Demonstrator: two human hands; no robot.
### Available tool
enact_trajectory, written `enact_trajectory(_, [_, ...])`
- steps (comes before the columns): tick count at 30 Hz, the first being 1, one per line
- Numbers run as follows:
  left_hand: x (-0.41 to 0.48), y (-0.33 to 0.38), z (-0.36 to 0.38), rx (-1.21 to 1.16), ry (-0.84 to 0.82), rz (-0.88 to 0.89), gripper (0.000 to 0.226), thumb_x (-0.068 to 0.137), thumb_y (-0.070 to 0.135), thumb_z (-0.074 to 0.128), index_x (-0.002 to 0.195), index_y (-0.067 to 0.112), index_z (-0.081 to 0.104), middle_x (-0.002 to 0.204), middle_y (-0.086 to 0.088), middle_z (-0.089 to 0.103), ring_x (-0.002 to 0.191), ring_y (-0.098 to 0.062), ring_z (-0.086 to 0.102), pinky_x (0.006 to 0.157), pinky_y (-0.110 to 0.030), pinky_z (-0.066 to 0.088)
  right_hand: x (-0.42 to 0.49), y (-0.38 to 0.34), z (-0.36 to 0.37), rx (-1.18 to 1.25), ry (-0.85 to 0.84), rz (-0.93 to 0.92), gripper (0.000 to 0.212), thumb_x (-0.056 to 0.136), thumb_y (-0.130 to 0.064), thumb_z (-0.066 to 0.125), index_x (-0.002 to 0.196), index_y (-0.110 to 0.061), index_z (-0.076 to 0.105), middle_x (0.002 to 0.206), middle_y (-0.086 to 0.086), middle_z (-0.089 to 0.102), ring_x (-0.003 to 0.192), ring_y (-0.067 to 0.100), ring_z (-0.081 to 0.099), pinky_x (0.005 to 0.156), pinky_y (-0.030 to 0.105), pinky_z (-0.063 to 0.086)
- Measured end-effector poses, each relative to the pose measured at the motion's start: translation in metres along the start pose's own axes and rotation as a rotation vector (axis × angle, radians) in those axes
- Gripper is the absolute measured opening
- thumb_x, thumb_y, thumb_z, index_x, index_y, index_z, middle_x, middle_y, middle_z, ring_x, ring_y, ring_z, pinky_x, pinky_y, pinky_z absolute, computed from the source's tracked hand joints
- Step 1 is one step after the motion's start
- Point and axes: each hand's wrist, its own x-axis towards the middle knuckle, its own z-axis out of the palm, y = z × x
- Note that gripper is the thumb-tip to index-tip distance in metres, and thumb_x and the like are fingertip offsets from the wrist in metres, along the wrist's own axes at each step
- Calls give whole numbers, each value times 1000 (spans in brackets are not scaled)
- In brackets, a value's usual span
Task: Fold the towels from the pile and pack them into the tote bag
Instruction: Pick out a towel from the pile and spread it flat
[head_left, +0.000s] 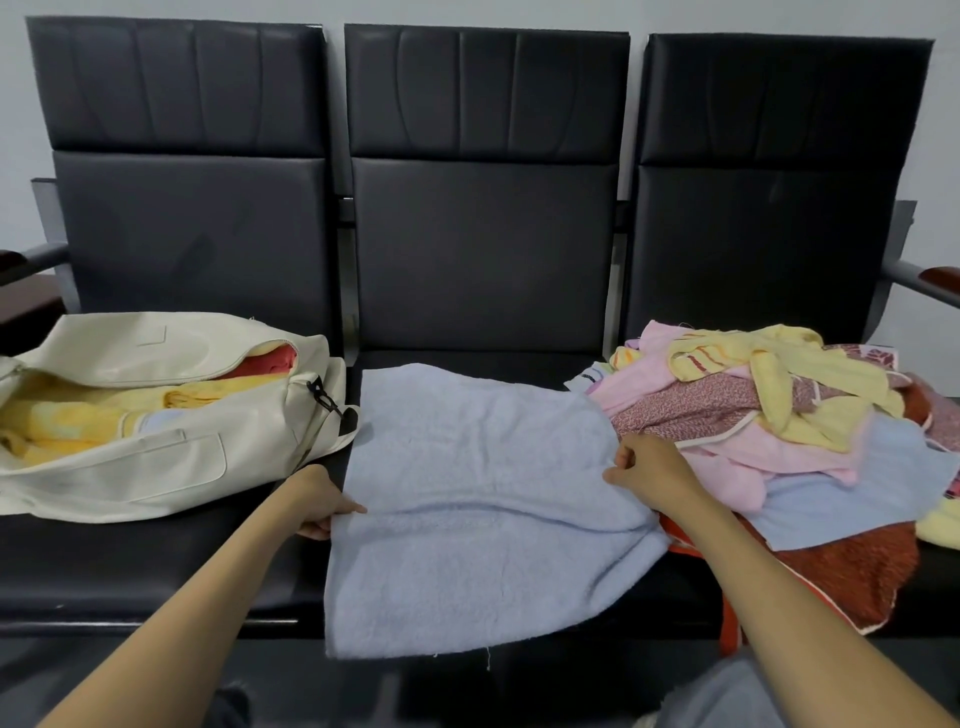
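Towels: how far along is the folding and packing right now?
Partly done. The tote bag already holds yellow towels and a red towel. In hand: a light blue towel lies spread over the middle seat, with the left hand and right hand gripping its side edges, no fold visible. Left: a sizeable mixed pile to the right.

The tote bag (171, 415) lies left of the towel (467, 499), the pile (795, 415) right.
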Motion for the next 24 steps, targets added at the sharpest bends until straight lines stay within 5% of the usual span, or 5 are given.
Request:
enact_trajectory(6, [0, -3, 1, -28, 2, 44, 28, 77, 18, 80, 74, 9, 53, 57, -5, 42, 49, -17, 39, 42, -22, 38, 0, -2, 2, -50, 27, -60, 31, 80, -10, 68, 65, -22, 43, 86, 3, 52, 81, 19, 49, 68, 32, 39])
enact_trajectory(10, [1, -2, 4, -54, 62, 141, 41, 71, 10, 81, 60, 13, 41, 61, -3, 42, 56, -17, 41, 47, -21, 37, 0, -2, 4, -17, -29, -44, 30, 80, -9, 67, 66, -21, 43, 78, -3, 52, 80, 16, 47, 67, 29, 36])
enact_trajectory(16, [-2, -5, -5, -267, 11, 187, 31, 76, 4, 78, 88, 7, 50, 81, -8, 55, 65, -17, 53, 51, -22, 46, -5, -3, -11, 366, -59, -9, 23, 80, 2, 62, 72, -14, 47, 74, 0, 49, 69, 14, 44, 61, 29, 33])
enact_trajectory(21, [-21, -9, -12, -424, -125, 373, 27, 81, -1, 71, 104, 11, 63, 99, -10, 58, 76, -19, 57, 65, -25, 48, -21, 6, -30, 623, -498, 153, 35, 88, 19, 44, 109, -2, 63, 113, 10, 61, 91, 17, 61, 71, 19, 53])
enact_trajectory(24, [-36, -4, -21, -558, -129, 358, 24, 80, -2, 70, 103, 3, 66, 101, -21, 68, 79, -23, 68, 65, -27, 56, -28, 0, -43, 652, -523, 204, 37, 91, 17, 41, 104, -6, 66, 122, 17, 61, 87, 14, 64, 67, 17, 53])
